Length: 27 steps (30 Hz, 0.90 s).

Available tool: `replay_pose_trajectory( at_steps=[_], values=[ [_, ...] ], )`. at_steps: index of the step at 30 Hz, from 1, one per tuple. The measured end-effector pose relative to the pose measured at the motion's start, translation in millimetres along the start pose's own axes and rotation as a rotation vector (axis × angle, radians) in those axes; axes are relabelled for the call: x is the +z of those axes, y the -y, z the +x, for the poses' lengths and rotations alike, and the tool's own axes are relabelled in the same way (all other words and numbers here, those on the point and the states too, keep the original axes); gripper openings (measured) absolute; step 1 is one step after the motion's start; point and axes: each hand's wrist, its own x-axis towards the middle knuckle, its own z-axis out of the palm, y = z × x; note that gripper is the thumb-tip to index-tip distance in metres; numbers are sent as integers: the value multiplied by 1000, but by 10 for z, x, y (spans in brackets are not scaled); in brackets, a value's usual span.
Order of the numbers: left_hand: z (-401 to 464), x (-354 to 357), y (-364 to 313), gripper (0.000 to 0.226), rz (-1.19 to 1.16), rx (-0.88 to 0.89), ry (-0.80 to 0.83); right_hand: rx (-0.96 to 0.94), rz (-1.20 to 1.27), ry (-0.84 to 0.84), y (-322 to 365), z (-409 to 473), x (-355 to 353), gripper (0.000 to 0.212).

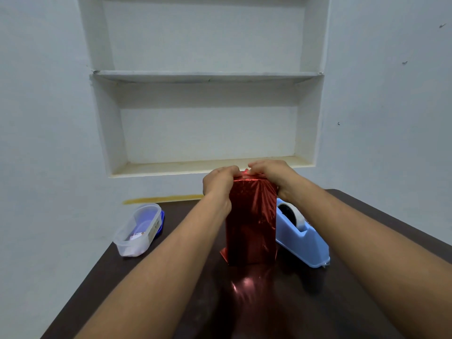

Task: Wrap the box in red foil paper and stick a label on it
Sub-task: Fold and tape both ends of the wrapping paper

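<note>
A tall box covered in shiny red foil paper point(250, 223) stands upright in the middle of the dark table point(256, 302). My left hand point(219, 183) grips the foil at the box's top left edge. My right hand point(271, 174) pinches the crumpled foil at the top right. A small flap of foil sticks out at the bottom left corner. The top face of the box is hidden behind my fingers. No label shows on the box.
A light blue tape dispenser point(302, 233) with a white tape roll sits right beside the box. A clear plastic container point(139, 228) with a blue lid under it lies at the table's left edge. Behind the table is a white wall with a recessed shelf point(208, 74).
</note>
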Motion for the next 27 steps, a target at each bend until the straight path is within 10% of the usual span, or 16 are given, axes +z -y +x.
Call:
replay_pose_trajectory(
  at_steps=[12, 19, 27],
  values=[
    [-21, 3, 10, 13, -5, -21, -64, -16, 14, -79, -22, 32, 40, 29],
    [121, -2, 62, 13, -7, 6, -56, -195, -74, -399, -106, -262, -171, 12],
    [196, 0, 99, 20, -29, 45, -44, 31, -917, -495, -460, -620, -934, 19]
  ],
)
